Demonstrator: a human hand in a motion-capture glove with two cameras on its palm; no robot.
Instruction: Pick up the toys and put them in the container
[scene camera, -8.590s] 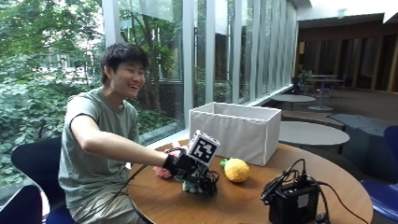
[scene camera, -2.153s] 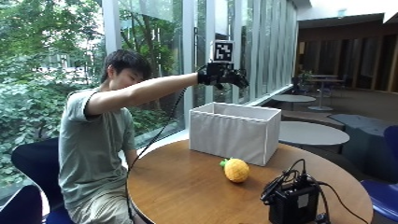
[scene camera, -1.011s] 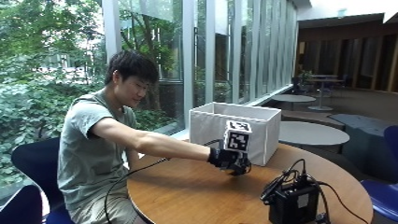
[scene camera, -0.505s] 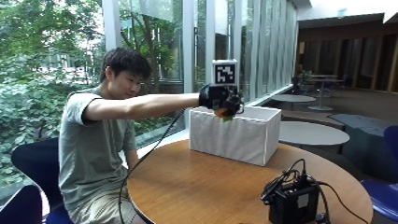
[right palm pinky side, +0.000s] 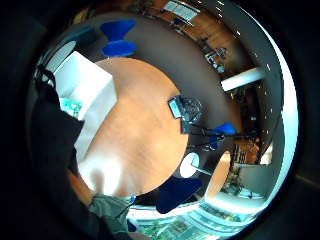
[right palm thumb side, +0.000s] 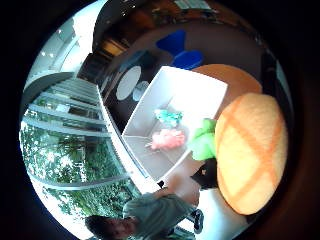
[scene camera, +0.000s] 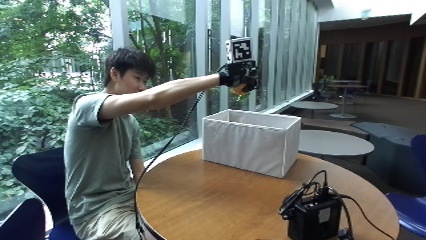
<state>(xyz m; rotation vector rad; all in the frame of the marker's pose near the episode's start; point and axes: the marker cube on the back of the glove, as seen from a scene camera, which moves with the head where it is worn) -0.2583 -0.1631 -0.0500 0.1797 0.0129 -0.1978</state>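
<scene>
From the outside view, the person's gloved right hand (scene camera: 239, 77) is raised high above the white container (scene camera: 251, 141), fingers curled round an orange-yellow toy (scene camera: 240, 90) that peeks out beneath the glove. The container stands on the round wooden table (scene camera: 219, 200), toward its window edge, at about eleven o'clock from the black device (scene camera: 313, 215) with cables near the table's front edge.

In the thumb side palm view, the toy (right palm thumb side: 251, 150), orange with paler cross stripes and a green tuft, sits close against the palm, over the open container (right palm thumb side: 200, 95). Inside lie a pink toy (right palm thumb side: 167, 139) and a teal toy (right palm thumb side: 168, 117), just beside each other on the floor of the box.

In the little finger side palm view, the table (right palm pinky side: 140, 135) spreads below, the container (right palm pinky side: 85, 95) at its edge, the black device (right palm pinky side: 186, 109) well apart from it.
</scene>
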